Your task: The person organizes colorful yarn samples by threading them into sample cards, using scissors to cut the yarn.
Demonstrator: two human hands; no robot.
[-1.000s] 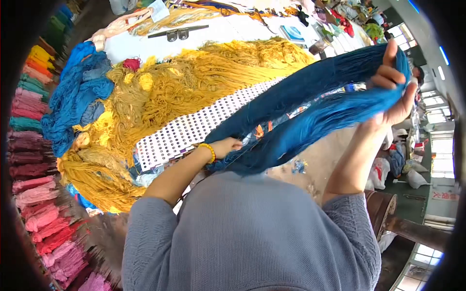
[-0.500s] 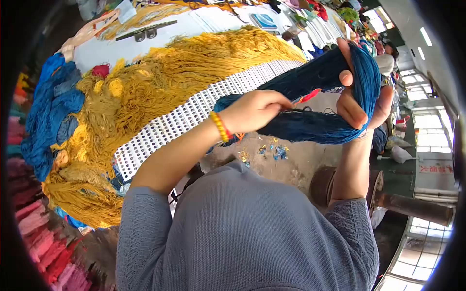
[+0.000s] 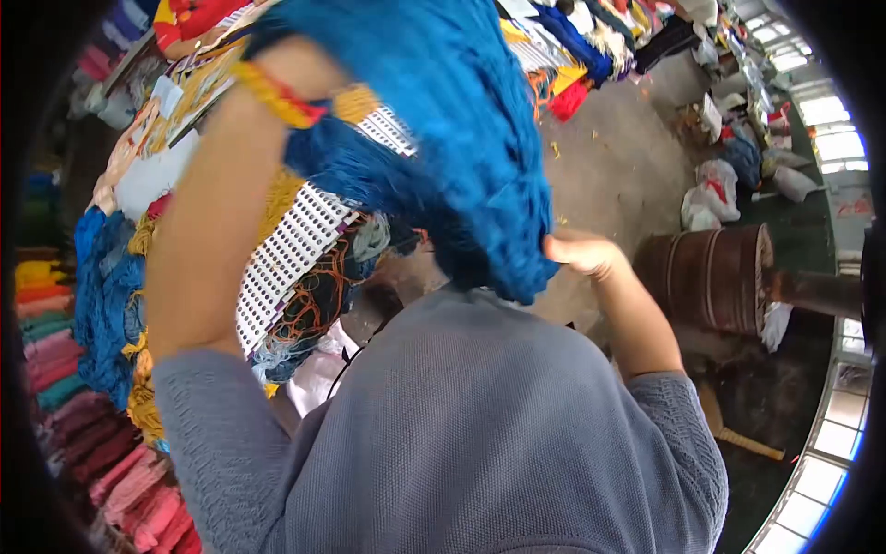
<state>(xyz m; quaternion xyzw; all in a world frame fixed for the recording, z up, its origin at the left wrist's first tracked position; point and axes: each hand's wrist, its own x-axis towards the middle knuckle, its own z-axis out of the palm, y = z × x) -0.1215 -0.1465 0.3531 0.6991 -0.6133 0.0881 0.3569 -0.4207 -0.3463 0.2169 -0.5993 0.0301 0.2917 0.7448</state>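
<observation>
A thick skein of blue yarn (image 3: 443, 102) is stretched in front of my chest, spread wide and blurred by motion. At its upper left end is my left hand (image 3: 300, 69), closed on the strands with its fingers hidden in them; a yellow and red bracelet (image 3: 281, 100) circles that wrist. Lower on the right, my right hand (image 3: 583, 253) grips the skein's edge, the thumb side showing and the other fingers behind the yarn. Left of the skein lies a white perforated strip (image 3: 281, 263), with mustard-yellow yarn (image 3: 280, 196) partly visible beside it.
More blue yarn (image 3: 101, 305) hangs at the table's left end. Stacks of pink and red yarn (image 3: 138, 489) stand lower left. On my right are a rusty barrel (image 3: 701, 268) with a pipe (image 3: 817, 291) and plastic bags (image 3: 715, 189). Tangled orange strands (image 3: 318, 300) lie below the strip.
The blue skein has gone from a taut loop to a wide, loose spread. My left hand has moved up and left, my right hand down and left. The view has turned to the right.
</observation>
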